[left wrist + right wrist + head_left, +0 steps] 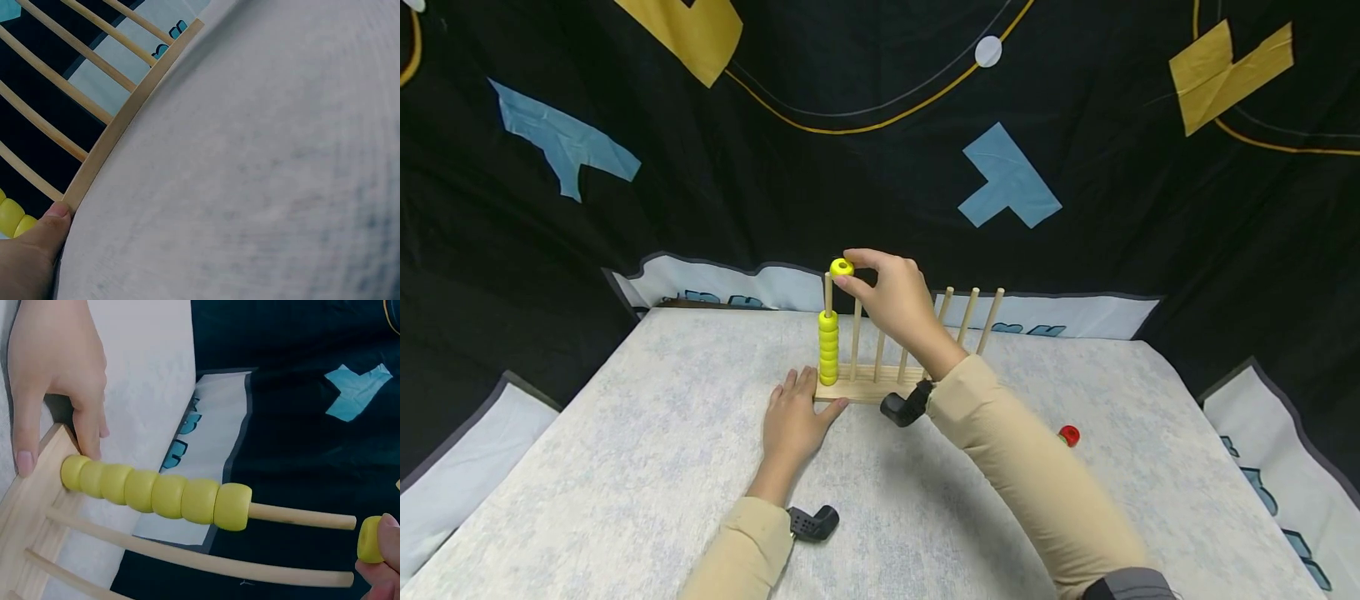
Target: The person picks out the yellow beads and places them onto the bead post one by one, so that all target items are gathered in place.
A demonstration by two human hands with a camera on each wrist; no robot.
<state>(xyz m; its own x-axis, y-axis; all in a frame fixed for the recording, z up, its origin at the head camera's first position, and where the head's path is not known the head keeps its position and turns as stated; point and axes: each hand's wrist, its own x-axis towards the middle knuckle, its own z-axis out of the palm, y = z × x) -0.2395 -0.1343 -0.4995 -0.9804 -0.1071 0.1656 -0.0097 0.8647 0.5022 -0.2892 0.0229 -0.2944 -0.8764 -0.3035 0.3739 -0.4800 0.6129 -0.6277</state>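
A wooden peg rack (pixel 868 385) with several upright pegs stands on the table. Its leftmost peg (pixel 300 516) carries a stack of several yellow beads (pixel 151 492), and the peg's upper part is bare. My right hand (pixel 897 298) pinches one more yellow bead (pixel 842 267) between thumb and fingers, right by the tip of that peg. In the right wrist view this bead sits just beyond the peg's end. My left hand (pixel 794 421) rests at the rack's left end, thumb (pixel 57 212) along the front edge of the base and fingers at its side.
A red bead (pixel 1070 435) lies on the table to the right, beside my right sleeve (pixel 1037 475). The pale table (pixel 647 433) ends at a black curtain (pixel 820 192) with blue and gold patches behind the rack.
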